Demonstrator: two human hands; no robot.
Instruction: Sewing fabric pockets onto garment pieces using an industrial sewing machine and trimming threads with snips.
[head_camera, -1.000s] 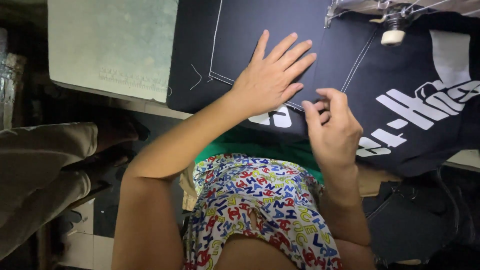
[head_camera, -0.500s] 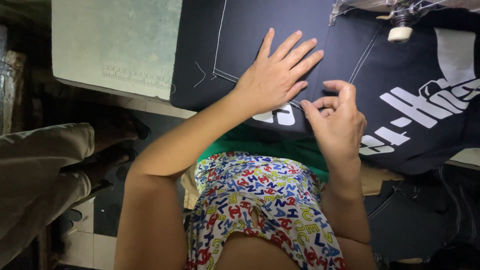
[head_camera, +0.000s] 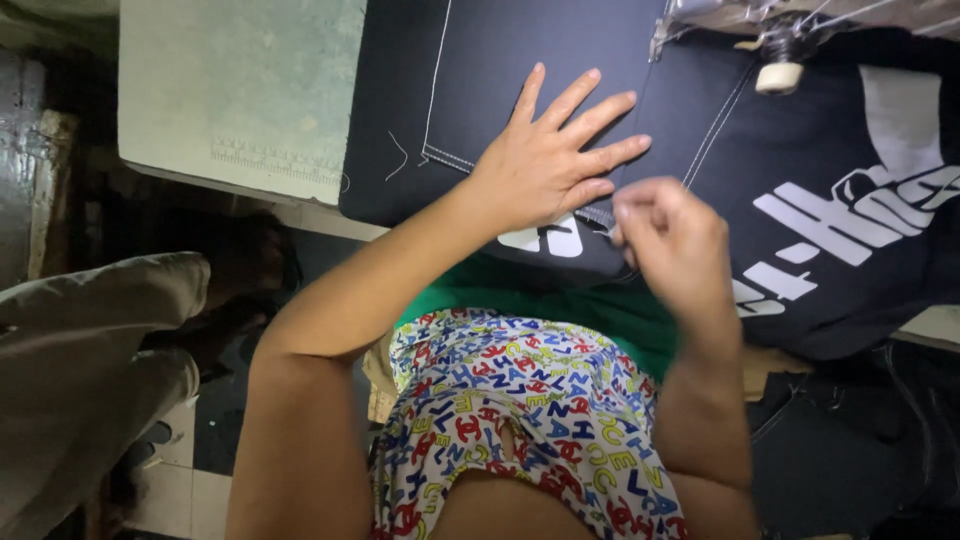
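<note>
Pressing dark cloth flat on a sewing table.

Left hand (head_camera: 545, 170) lies palm down on the black cloth (head_camera: 520, 70), fingers spread wide beside a white stitched seam (head_camera: 437, 90). Right hand (head_camera: 675, 245), blurred, hovers just beside it with fingertips pinched together; whether they grip the cloth I cannot tell. The cloth covers the pale table (head_camera: 240, 90), running under the sewing machine (head_camera: 780, 40) at top right.

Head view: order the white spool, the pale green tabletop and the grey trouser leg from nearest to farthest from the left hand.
From the left hand, flat on the dark fabric:
1. White spool, up and to the right, under the sewing machine.
2. Pale green tabletop, to the left.
3. Grey trouser leg, far lower left, beside the table.
</note>
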